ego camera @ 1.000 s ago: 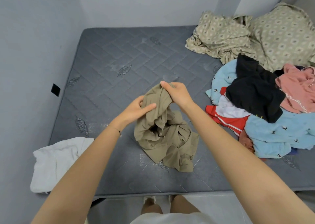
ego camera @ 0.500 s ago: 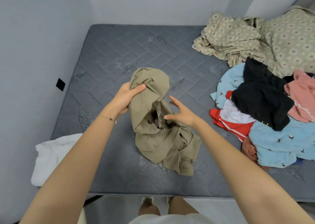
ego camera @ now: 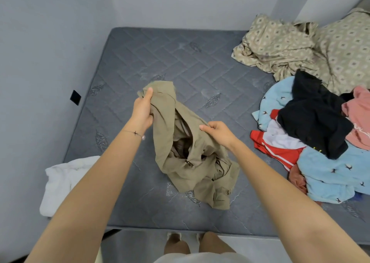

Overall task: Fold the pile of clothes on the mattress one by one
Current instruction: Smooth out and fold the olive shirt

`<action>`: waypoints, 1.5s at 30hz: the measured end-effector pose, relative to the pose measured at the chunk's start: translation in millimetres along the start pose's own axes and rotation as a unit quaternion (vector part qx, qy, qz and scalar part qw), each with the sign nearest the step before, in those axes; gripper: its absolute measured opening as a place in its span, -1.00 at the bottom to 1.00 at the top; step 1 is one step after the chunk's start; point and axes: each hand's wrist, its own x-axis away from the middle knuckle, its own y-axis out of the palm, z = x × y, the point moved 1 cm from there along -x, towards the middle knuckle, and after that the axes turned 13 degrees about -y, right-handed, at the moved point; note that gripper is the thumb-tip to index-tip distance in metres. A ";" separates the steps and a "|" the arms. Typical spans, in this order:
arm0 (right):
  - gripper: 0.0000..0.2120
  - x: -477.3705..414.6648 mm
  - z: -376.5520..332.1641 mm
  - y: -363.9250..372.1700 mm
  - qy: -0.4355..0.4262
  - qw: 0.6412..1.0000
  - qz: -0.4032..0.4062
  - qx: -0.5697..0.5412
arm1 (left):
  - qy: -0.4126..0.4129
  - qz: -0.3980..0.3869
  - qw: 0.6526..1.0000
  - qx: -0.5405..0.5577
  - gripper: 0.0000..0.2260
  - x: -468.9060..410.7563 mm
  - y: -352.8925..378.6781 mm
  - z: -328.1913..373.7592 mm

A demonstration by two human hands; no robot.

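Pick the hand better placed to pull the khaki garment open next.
Probably right. The right hand pinches a loose edge of the khaki garment beside its opening, while the left hand grips the bunched top, anchoring it.

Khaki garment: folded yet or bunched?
Bunched, unfolded: khaki garment hangs crumpled from left hand and right hand, lower end heaped on the mattress.

A dark grey quilted mattress (ego camera: 180,62) with stitched leaf motifs sits in a corner of pale blue-grey walls, with a wall (ego camera: 40,42) on its left bearing a small black square (ego camera: 75,97), a low pale ledge (ego camera: 190,8) along its far edge, and grey floor (ego camera: 136,244) just beyond its near edge, all in soft, even light.
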 end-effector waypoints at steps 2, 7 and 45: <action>-0.61 -0.6 -4.7 -1.2 0.012 0.999 0.026 -0.039 | -0.046 -0.007 0.999 -0.021 -0.60 -9.7 -2.0 -16.4; -0.70 -7.4 -18.0 -0.8 0.004 0.992 0.076 -0.103 | -0.164 -0.017 0.955 -0.246 -0.48 -21.8 -19.1 -63.6; -0.59 60.7 -20.8 -6.2 -0.009 0.933 0.314 0.174 | 0.236 -0.073 0.896 -0.370 -0.84 16.4 8.8 -49.2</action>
